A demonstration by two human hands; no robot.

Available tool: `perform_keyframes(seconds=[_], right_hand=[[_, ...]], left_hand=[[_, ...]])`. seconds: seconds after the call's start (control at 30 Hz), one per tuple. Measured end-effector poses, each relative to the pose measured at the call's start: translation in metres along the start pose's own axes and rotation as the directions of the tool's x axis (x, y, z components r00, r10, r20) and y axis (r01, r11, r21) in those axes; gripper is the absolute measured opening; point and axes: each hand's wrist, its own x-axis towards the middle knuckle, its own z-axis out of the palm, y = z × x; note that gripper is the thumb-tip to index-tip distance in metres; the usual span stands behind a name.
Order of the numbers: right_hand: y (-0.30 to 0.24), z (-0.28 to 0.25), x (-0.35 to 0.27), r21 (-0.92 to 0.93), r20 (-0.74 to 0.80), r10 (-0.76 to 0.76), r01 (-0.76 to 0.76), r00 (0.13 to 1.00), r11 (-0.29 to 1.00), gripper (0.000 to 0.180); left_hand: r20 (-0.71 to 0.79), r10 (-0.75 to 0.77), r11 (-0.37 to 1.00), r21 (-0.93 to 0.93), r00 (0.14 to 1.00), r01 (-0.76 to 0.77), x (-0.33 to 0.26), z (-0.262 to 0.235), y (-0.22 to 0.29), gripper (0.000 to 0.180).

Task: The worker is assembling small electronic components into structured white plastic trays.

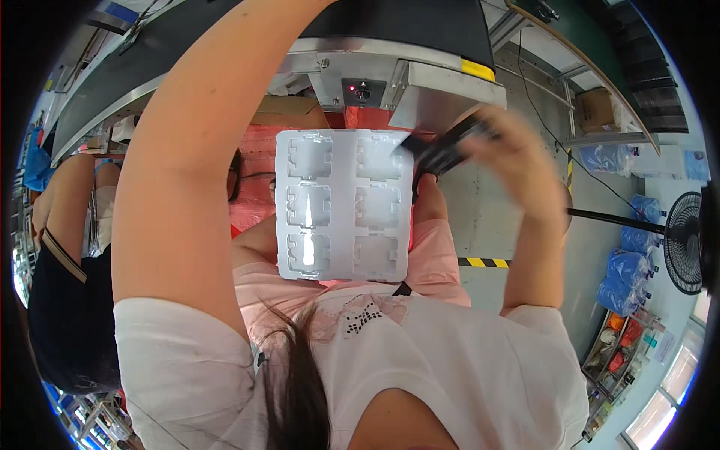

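A white plastic tray (343, 202) with several square moulded pockets rests across my lap, and its pockets show bare white plastic. My right hand (517, 154), smeared by motion, is closed around a dark, angular black part (444, 152) just beyond the tray's far right corner. The part's exact kind is too blurred to make out. My left arm stretches up and forward over the conveyor, and the hand at its end is beyond the top of the view.
Ahead runs a black conveyor belt (397, 26) with a metal frame and a control knob box (364, 92). A co-worker (71, 300) sits at the left. To the right are a black fan (682, 240), blue-wrapped bundles (628, 277) and a green-topped bench (581, 45).
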Motion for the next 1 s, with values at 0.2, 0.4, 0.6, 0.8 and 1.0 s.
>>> perform_keyframes(seconds=[0.2,0.4,0.6,0.8,1.0], right_hand=[[0.163,0.097,0.022,0.016,0.074,0.187,-0.189,0.980,0.982,0.027],[0.193,0.118,0.044,-0.441,-0.126,-0.110,0.044,0.986,0.896,0.036],[0.188,0.145,0.022,-0.847,0.035,-0.373,0.225,0.927,0.482,0.048],[0.206,0.144,-0.001,-0.913,0.245,-0.375,0.343,0.894,0.221,0.051],[0.109,0.122,-0.005,-0.724,0.291,-0.219,0.364,0.931,0.586,0.046]], left_hand=[[-0.329,-0.282,0.958,-0.137,0.901,0.250,-0.050,-0.043,0.056,0.022],[-0.130,-0.569,0.670,-0.646,0.812,0.366,-0.166,-0.007,0.068,0.027],[0.345,-0.702,0.140,-0.791,0.623,0.595,-0.220,0.154,0.028,0.022],[0.335,-0.637,0.413,-0.612,0.694,0.674,-0.230,0.230,0.017,0.029],[-0.007,-0.517,0.827,-0.263,0.856,0.497,-0.247,0.224,0.075,0.047]])
